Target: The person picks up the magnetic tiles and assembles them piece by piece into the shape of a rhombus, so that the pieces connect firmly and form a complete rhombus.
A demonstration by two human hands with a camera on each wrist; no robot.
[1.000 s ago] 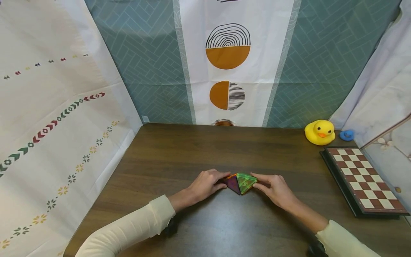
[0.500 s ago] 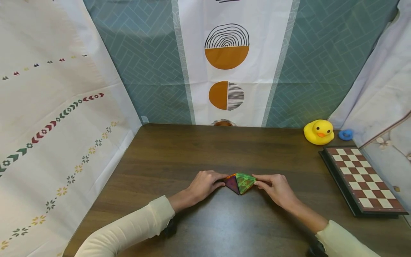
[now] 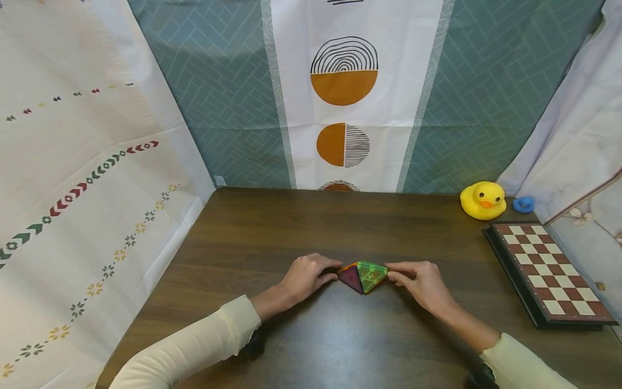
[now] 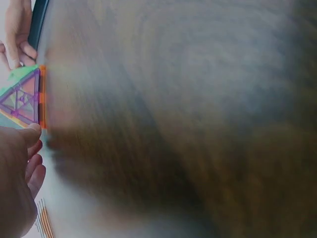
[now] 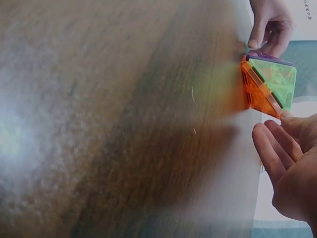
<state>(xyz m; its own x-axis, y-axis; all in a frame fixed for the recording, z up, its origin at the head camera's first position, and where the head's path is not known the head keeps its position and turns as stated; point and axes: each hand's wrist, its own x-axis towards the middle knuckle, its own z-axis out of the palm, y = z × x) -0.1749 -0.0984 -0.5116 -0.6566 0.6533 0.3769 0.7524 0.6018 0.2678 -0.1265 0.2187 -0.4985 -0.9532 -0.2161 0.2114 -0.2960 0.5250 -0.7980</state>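
Note:
Purple [image 3: 351, 279], green [image 3: 371, 276] and orange [image 5: 260, 96] translucent triangular magnetic tiles are joined edge to edge into a small three-dimensional shape on the wooden table [image 3: 272, 227]. My left hand [image 3: 303, 280] pinches the left corner beside the purple tile with thumb and index finger. At the opposite corner, my right hand [image 3: 424, 285] pinches the tiles between thumb and index fingertip. In the right wrist view, the remaining fingers [image 5: 270, 148] of this hand hang loosely below the tiles. The underside of the shape is hidden.
At the table's back right sit a yellow rubber duck [image 3: 482, 201] and a small blue object [image 3: 524, 205]. A checkered game board [image 3: 551, 270] lies along the right side. Patterned cloths [image 3: 233, 108] hang behind and at both sides.
Both hands have slid slightly outward, away from each other, and their fingertips now cover less of the tile corners. The joined tiles stay almost in place.

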